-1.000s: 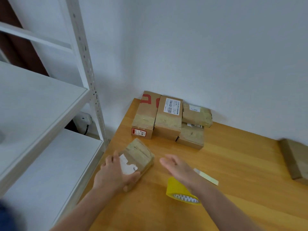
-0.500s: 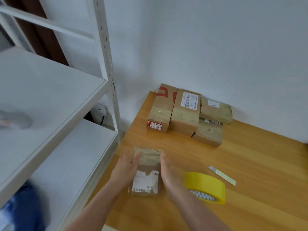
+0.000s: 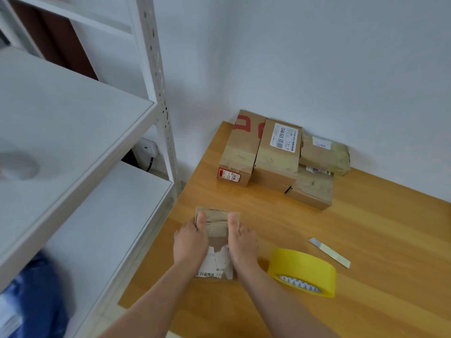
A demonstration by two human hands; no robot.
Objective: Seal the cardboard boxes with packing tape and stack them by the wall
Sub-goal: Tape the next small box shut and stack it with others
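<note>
On the table (image 3: 366,240), the small box (image 3: 216,231) lies flat, its long axis pointing toward the wall (image 3: 317,69). The left hand (image 3: 189,242) and right hand (image 3: 242,242) grip its long sides, thumbs on top.

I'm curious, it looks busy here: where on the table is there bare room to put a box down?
Bare table lies right of the strip and tape, and between the held box and the stacked boxes. Around those boxes it is crowded.

Both forearms (image 3: 168,291) reached forward, nearly parallel. The left hand (image 3: 189,242) gripped the small cardboard box (image 3: 216,223) by its left side, the right hand (image 3: 242,241) by its right side. Both thumbs (image 3: 200,219) lay along its top.
</note>
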